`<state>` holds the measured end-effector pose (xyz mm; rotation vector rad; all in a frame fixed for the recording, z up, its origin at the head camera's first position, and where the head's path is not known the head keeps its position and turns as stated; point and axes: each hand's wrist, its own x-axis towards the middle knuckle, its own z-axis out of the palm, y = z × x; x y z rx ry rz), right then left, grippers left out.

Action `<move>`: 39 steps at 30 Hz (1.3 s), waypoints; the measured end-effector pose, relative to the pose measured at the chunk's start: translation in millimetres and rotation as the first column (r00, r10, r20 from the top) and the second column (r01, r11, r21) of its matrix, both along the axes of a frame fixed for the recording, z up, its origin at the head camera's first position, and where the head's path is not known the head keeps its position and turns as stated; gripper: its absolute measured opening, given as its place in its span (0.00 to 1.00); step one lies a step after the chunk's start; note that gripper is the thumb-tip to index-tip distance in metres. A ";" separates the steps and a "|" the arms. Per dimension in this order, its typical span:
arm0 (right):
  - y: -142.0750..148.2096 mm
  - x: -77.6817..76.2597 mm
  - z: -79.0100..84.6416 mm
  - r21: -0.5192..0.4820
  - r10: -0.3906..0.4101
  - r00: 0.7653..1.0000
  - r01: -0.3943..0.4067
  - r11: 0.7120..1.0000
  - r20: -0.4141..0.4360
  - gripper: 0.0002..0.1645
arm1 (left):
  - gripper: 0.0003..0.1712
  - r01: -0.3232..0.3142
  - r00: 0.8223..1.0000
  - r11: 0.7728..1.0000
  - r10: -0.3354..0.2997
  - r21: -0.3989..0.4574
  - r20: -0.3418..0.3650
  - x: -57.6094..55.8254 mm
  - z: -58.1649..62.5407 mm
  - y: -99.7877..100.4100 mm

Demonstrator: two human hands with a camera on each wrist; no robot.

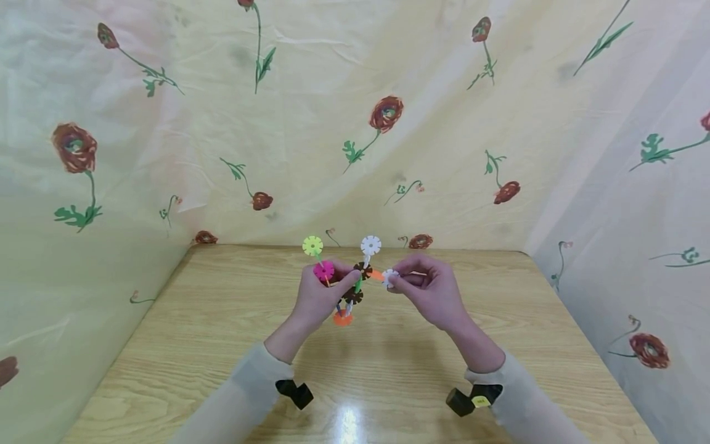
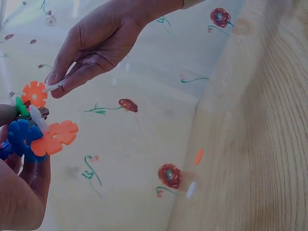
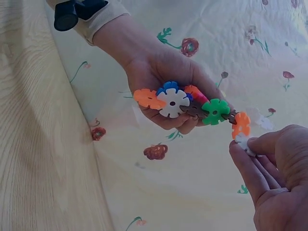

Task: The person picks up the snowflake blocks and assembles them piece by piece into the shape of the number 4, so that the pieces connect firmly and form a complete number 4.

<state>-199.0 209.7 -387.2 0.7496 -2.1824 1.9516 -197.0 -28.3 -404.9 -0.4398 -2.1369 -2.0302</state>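
My left hand grips a chain of slotted plastic snowflake discs, its thumb on a dark brown disc. A lime disc, a pink disc and a white disc stick out of this assembly; an orange disc hangs lowest. Between thumb and fingers, my right hand pinches another white disc. Its edge meets an orange disc at the chain's right end; how deep the slots sit I cannot tell. Blue discs and a green disc also show near the left palm.
Both hands are above a wood-grain table. Cream cloth with printed red flowers hangs behind and at both sides. Each sleeved wrist wears a black camera mount. A small orange patch and a white patch show on the tabletop, unclear what they are.
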 end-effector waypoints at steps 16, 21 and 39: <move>1.6 1.6 -6.4 -0.083 0.075 0.997 -0.072 0.994 0.031 0.11 | 0.09 0.032 0.999 0.999 -0.032 0.012 0.007 0.3 -1.5 2.8; 0.7 3.2 -6.3 -0.074 0.043 0.998 -0.039 0.997 0.046 0.13 | 0.08 0.061 0.998 0.998 -0.061 -0.004 0.021 0.0 1.2 0.1; 4.3 7.5 -3.1 0.119 -0.049 0.992 0.035 0.992 0.117 0.08 | 0.22 0.130 0.991 0.990 -0.133 -0.059 -0.033 -0.5 17.8 -8.4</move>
